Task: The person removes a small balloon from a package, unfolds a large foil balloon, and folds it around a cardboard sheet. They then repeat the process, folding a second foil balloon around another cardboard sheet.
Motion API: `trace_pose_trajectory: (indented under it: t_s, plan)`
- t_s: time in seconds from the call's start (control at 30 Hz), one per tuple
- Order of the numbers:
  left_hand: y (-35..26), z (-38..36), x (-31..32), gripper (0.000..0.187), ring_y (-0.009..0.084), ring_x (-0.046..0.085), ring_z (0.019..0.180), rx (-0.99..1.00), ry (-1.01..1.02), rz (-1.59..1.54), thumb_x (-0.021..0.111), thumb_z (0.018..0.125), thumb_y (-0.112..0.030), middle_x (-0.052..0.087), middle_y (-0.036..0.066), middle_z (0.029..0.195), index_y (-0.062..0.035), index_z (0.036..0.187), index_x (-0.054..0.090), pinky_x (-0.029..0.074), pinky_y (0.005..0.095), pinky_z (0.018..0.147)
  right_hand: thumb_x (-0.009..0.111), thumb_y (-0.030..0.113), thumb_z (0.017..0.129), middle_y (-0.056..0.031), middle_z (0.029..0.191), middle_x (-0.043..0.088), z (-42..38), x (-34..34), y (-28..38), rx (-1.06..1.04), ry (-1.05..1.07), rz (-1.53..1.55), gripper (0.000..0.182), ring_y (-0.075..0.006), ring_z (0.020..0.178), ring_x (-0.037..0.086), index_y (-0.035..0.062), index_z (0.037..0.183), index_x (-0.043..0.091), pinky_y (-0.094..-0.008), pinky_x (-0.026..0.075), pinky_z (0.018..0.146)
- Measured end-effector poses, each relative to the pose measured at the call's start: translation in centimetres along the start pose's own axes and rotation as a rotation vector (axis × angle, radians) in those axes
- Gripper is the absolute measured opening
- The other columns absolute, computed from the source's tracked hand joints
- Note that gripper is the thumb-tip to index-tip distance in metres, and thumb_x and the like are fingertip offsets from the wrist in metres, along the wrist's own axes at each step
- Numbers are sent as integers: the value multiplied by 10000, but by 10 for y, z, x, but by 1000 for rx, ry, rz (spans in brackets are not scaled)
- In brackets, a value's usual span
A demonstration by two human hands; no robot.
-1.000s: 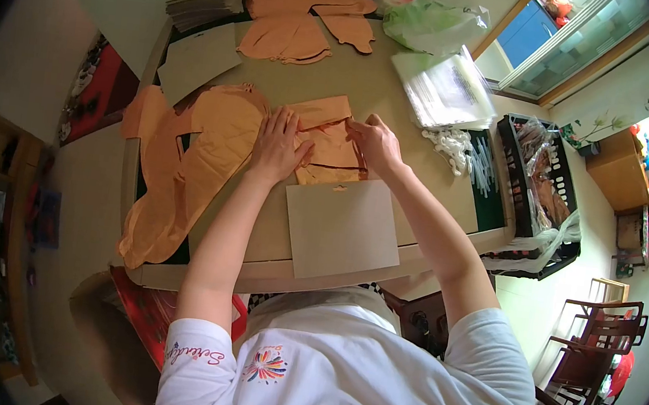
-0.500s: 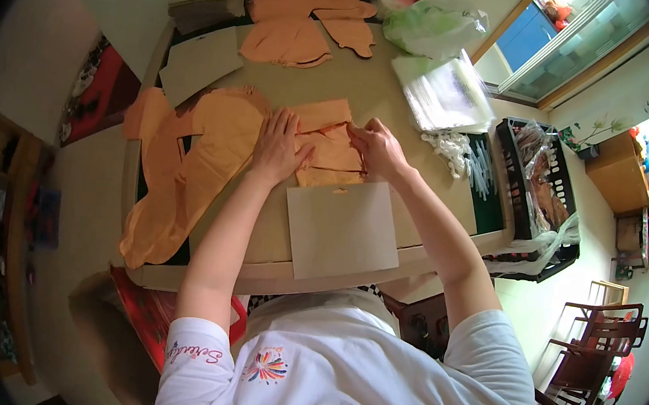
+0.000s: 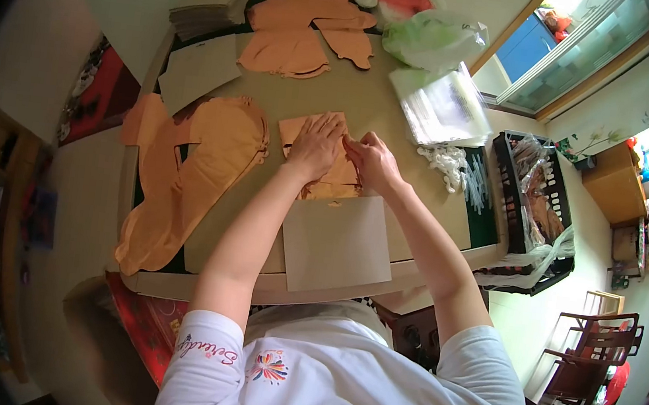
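Pressing down on a folded orange cloth [image 3: 321,162], the left hand [image 3: 317,144] was laid flat with its fingers spread, no grip being closed on anything. The right hand [image 3: 372,160] was set just beside it on the same cloth; its fingertips were bent toward the fabric's edge, but whether the edge was pinched could not be told. The cloth was kept near the middle of the surface [image 3: 368,99], touching the far edge of a grey card sheet [image 3: 336,240] that was placed nearest the person.

A large orange garment [image 3: 193,163] was spread to the left and draped over the surface's side. More orange pieces [image 3: 305,24] and a stack of card [image 3: 206,9] were seen at the far end, with clear bags [image 3: 444,104] and a black basket [image 3: 536,203] to the right.

The fold was judged likely to spring open or go crooked if pressure from the flat hand were eased, since the thin fabric was layered loosely. The card sheet, overhanging the near edge, was judged liable to be nudged off by a forearm.
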State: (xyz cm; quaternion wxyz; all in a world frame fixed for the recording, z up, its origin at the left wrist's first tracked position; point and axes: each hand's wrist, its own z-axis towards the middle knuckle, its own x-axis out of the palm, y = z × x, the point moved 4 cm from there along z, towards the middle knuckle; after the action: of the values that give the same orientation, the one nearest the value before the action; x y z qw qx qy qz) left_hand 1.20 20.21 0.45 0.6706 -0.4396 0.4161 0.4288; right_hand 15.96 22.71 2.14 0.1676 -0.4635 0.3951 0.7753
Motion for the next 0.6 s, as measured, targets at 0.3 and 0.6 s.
trace_pose_trajectory:
  t_s: [0.3,0.6]
  plan:
    - [1,-2,10,466,258,300,1390,-34,16,2,403,969,-244,378,77,1477,-102,1412,401,241,500,1132,622,168,870,-103,904,531,-2,-3,1,-20,-5,-15,283,-283,901,572,172,1150,659,-389,504,747]
    - [2,-2,9,466,272,318,1380,-4,-12,24,413,949,-227,399,92,1461,-93,1396,419,254,513,1117,596,87,826,-77,985,534,-39,-11,-4,-154,31,-27,373,-267,953,542,177,1183,657,-377,464,849]
